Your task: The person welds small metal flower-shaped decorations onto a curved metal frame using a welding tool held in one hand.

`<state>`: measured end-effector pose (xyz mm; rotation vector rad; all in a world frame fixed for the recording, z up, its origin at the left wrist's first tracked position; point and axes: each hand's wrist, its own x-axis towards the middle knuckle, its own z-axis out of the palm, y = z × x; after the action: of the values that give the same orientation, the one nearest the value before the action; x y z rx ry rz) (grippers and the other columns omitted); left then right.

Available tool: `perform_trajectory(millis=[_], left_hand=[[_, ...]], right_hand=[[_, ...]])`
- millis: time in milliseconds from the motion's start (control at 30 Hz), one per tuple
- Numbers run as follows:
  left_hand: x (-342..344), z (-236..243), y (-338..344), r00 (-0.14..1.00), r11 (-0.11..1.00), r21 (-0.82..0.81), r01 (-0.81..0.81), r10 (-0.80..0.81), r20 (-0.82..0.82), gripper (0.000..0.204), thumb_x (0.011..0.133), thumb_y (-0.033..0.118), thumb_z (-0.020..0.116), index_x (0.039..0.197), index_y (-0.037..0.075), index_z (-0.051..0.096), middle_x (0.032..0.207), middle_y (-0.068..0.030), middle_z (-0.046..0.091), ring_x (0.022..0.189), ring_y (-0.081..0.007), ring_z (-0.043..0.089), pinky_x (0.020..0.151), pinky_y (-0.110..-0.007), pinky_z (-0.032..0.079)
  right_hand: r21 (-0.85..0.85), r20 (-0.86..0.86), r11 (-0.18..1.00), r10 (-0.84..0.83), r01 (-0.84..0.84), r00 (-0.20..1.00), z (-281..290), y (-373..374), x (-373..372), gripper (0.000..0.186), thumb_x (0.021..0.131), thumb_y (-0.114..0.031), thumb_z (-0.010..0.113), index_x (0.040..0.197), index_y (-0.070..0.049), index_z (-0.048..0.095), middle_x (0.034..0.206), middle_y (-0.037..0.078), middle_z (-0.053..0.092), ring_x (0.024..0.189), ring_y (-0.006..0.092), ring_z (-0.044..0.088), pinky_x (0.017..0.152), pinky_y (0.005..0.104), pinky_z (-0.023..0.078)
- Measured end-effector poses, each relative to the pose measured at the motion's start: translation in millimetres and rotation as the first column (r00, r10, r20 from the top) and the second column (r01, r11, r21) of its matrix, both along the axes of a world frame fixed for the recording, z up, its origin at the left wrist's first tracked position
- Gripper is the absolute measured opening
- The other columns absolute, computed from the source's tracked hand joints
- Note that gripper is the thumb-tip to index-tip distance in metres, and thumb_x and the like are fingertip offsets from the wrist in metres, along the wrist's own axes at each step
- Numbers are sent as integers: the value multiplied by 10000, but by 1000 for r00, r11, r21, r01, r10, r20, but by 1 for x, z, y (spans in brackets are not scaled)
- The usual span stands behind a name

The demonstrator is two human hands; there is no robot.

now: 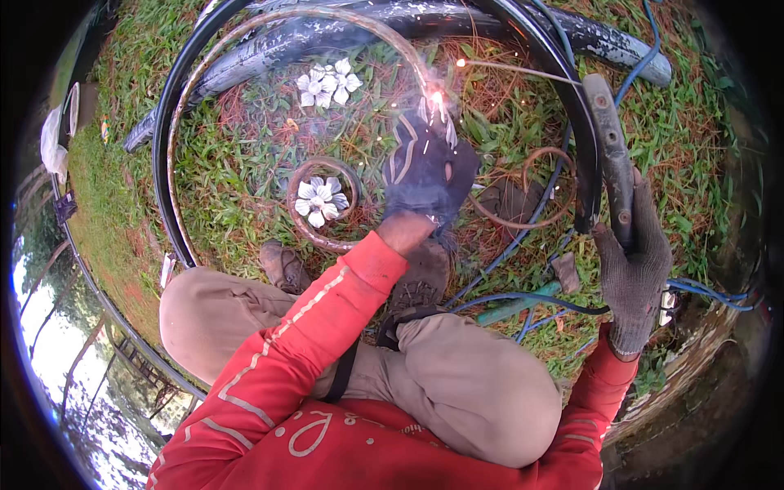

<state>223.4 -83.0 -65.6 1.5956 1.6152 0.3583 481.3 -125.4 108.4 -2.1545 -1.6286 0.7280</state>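
My left hand (426, 167), in a dark glove, is closed on a small silvery metal piece (443, 121) at the end of a rusty curved rod (343, 18), where a bright spark glows amid smoke. My right hand (633, 278), in a grey knit glove, grips a long grey electrode holder (612, 139). A thin electrode (523, 69) extends leftward from it, its glowing tip a short way right of the bright spot. A black curved bar (584, 163) runs beside the holder. Silver metal flowers (322, 204) lie on the grass and inside a rusty scroll (351, 184).
A weathered dark pipe (637, 57) lies across the back, a second rusty ring (527, 220) at right. Blue hoses (710, 298) and a green tube (514, 302) cross the grass (131, 204) near my boots (282, 265). Pale objects (53, 155) sit at far left.
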Motion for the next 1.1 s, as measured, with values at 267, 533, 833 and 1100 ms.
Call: perform_trajectory(millis=[267, 533, 833, 1100], left_hand=[[0, 42, 32, 982, 976, -173, -129, 101, -158, 655, 858, 429, 739, 1194, -91, 525, 951, -259, 687, 827, -416, 720, 675, -510, 556], [1, 44, 35, 974, 967, -225, -120, 71, -216, 760, 784, 444, 718, 1208, -147, 500, 931, -292, 730, 884, -444, 733, 804, -522, 568], [-25, 53, 37, 985, 958, -263, -111, 141, 97, 654, 761, 585, 790, 760, -60, 687, 644, -145, 644, 666, -226, 631, 684, -419, 521], [-84, 0, 78, 872, 866, -153, 477, -444, 206, 159, 993, 169, 710, 1084, 38, 708, 767, -35, 601, 673, -182, 637, 641, -366, 561]], right_hand=[[12, 11, 977, -213, 213, 977, 17, -72, 6, 704, 883, 49, 747, 1549, 64, 519, 1528, 175, 618, 1369, 217, 599, 1176, 376, 435], [58, 20, 947, -319, 317, 948, 32, -157, -32, 608, 881, -54, 778, 1456, 64, 619, 1281, 201, 737, 1064, 268, 705, 956, 380, 546], [175, 144, 973, -174, 148, 974, 16, -205, -60, 649, 821, 46, 822, 1446, -3, 654, 1318, 202, 720, 1131, 268, 724, 954, 383, 570], [211, 131, 977, -14, -14, 991, 4, -194, -68, 642, 779, 71, 840, 1393, -49, 698, 1216, 198, 732, 1077, 343, 726, 946, 390, 562]])
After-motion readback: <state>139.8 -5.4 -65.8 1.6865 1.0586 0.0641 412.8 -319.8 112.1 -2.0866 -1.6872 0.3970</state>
